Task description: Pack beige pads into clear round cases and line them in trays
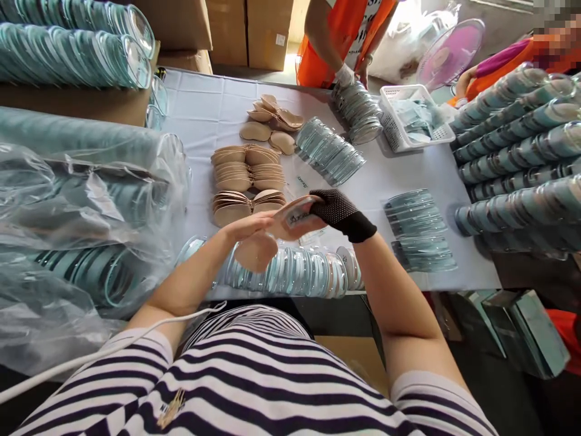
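Observation:
Both my hands hold a beige stick-on bra (256,252) above the near part of the table. One cup hangs below the fingers of my bare left hand (249,226), which are pressed together on its upper edge. My right hand (338,212), in a black dotted glove, grips the other cup, whose face carries a clear piece with dark lettering. Just beyond lie neat stacks of beige bra cups (249,168) and a looser pile (275,115). Beneath my hands runs a row of clear plastic cases (290,272), a few with beige inside.
More clear cases (330,151) stand mid-table and in a stack (420,230) at right. Tall case stacks (521,145) line the right edge; plastic-wrapped ones (91,181) fill the left. A co-worker in orange (318,48) handles cases by a white basket (394,130). A white cable (113,345) crosses my left arm.

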### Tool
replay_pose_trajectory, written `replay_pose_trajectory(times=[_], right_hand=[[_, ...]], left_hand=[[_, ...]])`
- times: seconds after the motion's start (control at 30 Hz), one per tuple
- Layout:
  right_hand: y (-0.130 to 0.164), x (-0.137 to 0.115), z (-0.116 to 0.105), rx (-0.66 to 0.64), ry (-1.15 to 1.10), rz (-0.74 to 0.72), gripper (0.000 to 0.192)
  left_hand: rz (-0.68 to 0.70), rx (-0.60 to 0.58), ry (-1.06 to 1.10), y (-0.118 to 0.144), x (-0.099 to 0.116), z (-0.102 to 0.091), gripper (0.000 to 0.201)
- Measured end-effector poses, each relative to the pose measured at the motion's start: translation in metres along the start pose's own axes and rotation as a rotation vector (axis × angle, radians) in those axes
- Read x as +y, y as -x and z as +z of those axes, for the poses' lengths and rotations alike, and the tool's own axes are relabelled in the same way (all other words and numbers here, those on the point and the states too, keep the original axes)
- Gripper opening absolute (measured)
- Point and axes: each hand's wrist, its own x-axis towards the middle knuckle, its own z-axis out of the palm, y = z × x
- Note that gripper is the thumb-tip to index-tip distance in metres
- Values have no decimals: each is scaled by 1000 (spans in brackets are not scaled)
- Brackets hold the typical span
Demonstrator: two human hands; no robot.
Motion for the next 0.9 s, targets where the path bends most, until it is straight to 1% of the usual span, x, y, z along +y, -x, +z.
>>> replay_pose_trajectory(times=[0.03, 0.07, 0.1, 0.13, 0.2, 0.27, 0.3, 0.37, 0.4, 0.43, 0.5, 0.57, 0.6, 0.63, 0.67, 0.7, 0.73, 0.77, 0.8, 0.83, 0.9], right_hand=[[4, -13, -2, 92, 102, 13, 26], [9, -26, 2, 170, 208, 32, 26], [16, -38, 11, 225, 309, 56, 28], [24, -47, 26, 255, 396, 82, 30], [47, -59, 67, 231, 497, 107, 32], [75, -62, 114, 174, 480, 76, 34], [90, -61, 136, 170, 441, 52, 40], [121, -58, 173, 212, 357, 26, 63], [135, -57, 186, 249, 326, 41, 73], [149, -56, 196, 280, 304, 79, 77], [173, -55, 208, 310, 288, 207, 75], [195, -52, 212, 312, 285, 376, 71], [206, -50, 213, 323, 278, 452, 68], [217, -47, 213, 359, 258, 515, 62], [228, -43, 214, 430, 223, 567, 56], [238, -39, 215, 531, 168, 614, 51], [248, -34, 218, 654, 93, 664, 48], [257, -30, 222, 785, -2, 721, 49], [265, -25, 227, 911, -115, 784, 51], [271, -21, 233, 1022, -236, 847, 53], [278, -14, 247, 1189, -423, 971, 56]], left_hand=[[-88, -66, 147, 6, -3, 2, 74], [-138, -81, 294, 10, -8, 7, 81], [-147, -48, 437, 14, -15, 13, 87], [-123, 16, 573, 16, -24, 22, 90], [-55, 161, 804, 20, -41, 39, 88], [-59, 236, 952, 26, -55, 51, 81], [-93, 247, 991, 30, -60, 55, 78], [-192, 242, 1007, 37, -68, 58, 75], [-254, 236, 994, 41, -72, 60, 73], [-323, 235, 972, 44, -76, 62, 70], [-468, 243, 908, 48, -88, 73, 62], [-618, 234, 810, 49, -102, 90, 59], [-674, 217, 743, 48, -108, 100, 62], [-692, 196, 659, 46, -115, 109, 67], [-663, 175, 549, 42, -120, 117, 72], [-580, 167, 403, 35, -124, 123, 75], [-449, 161, 213, 27, -127, 126, 74], [-293, 141, -20, 16, -128, 126, 70], [-135, 91, -281, 3, -129, 124, 63], [7, 3, -550, -10, -130, 121, 54], [215, -257, -1020, -35, -131, 113, 38]])
